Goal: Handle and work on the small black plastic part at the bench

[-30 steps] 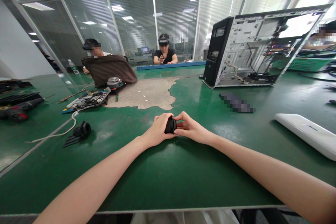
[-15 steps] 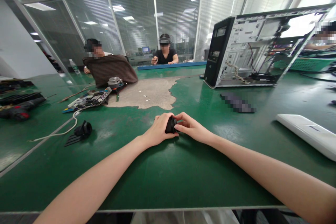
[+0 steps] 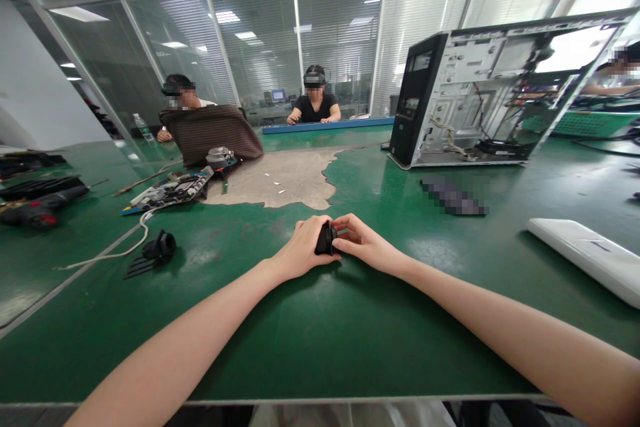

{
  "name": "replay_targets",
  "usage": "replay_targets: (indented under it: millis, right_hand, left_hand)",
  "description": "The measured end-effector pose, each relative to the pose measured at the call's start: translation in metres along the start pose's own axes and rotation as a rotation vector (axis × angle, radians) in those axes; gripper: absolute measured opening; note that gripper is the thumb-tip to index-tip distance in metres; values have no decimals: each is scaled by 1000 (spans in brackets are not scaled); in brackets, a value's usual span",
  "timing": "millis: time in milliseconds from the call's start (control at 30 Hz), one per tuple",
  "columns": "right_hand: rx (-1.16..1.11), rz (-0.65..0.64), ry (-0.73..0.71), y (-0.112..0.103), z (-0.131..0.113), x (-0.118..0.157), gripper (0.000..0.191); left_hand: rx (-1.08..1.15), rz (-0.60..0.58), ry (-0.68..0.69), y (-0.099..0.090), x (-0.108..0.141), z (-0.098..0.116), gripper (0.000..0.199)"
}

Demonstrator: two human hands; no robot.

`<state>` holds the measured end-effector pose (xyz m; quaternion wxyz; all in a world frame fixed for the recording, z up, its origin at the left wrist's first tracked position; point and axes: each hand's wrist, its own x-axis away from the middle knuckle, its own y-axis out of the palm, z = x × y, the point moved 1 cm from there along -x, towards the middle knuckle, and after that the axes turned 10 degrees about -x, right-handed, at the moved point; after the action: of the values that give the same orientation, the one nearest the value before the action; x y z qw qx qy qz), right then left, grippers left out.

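Note:
Between my two hands, low over the green table (image 3: 350, 333), is a small black plastic part (image 3: 326, 240) with a raised rim on its right side; its exact kind I cannot make out. My left hand (image 3: 303, 247) wraps round its left side, thumb below and fingers behind. From the right, my right hand (image 3: 363, 243) pinches the rim with thumb and fingertips. Another black part (image 3: 159, 248), with a round collar and thin prongs, lies on the table to the left.
A circuit board (image 3: 173, 192) and a white cable (image 3: 145, 230) lie at left, with a drill-like tool (image 3: 43, 207) beyond. An open computer case (image 3: 425, 100) stands at right, near a white flat device (image 3: 585, 253). Co-workers sit behind a brown chair back (image 3: 210, 130) and a blue bar (image 3: 330, 125).
Both my hands stay in nearly the same place on the black part. Across the table, a co-worker's raised hand has come down toward the blue bar.

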<state>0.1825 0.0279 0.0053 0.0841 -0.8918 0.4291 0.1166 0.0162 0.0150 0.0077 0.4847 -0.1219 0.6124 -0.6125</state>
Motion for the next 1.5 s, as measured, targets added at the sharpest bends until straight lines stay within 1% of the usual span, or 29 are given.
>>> replay_targets:
  millis: [233,400,567,667,800,967,1100,1167,1233,1367,1500]
  right_hand:
    - [-58,-83,24,-1,-1,2,33]
    - [-21,-16,-18,1,1,0,20]
    - [-13,5,0,0,2,-1,26]
    - [-39,-40,20,-1,2,-1,28]
    - [-88,-96,21,-1,0,0,33]
    - [-30,-26,-11,0,-2,-1,19]
    - [-16,4,-7,0,-2,-2,25]
    - [-27,-12,14,-1,0,-2,26]
    - [-55,-55,24,-2,1,-2,27]
    - [-111,-114,27,-2,2,-1,34]
    - [-77,-66,7,0,-1,-1,22]
  left_hand:
    - [-12,-6,-5,0,0,0,54]
    - [-10,2,2,1,0,-1,56]
    - [-12,-8,-4,0,0,0,56]
    - [-7,-9,-10,-1,0,0,55]
    - [-11,-17,-12,0,1,0,54]
    - [1,-4,-8,0,0,0,54]
    - [5,-8,-12,-1,0,0,55]
    - [8,-8,-14,-2,0,1,55]
    - [10,-8,-15,-2,0,1,54]
    - [3,-9,-12,-1,1,0,54]
    - [1,0,-11,0,1,-1,54]
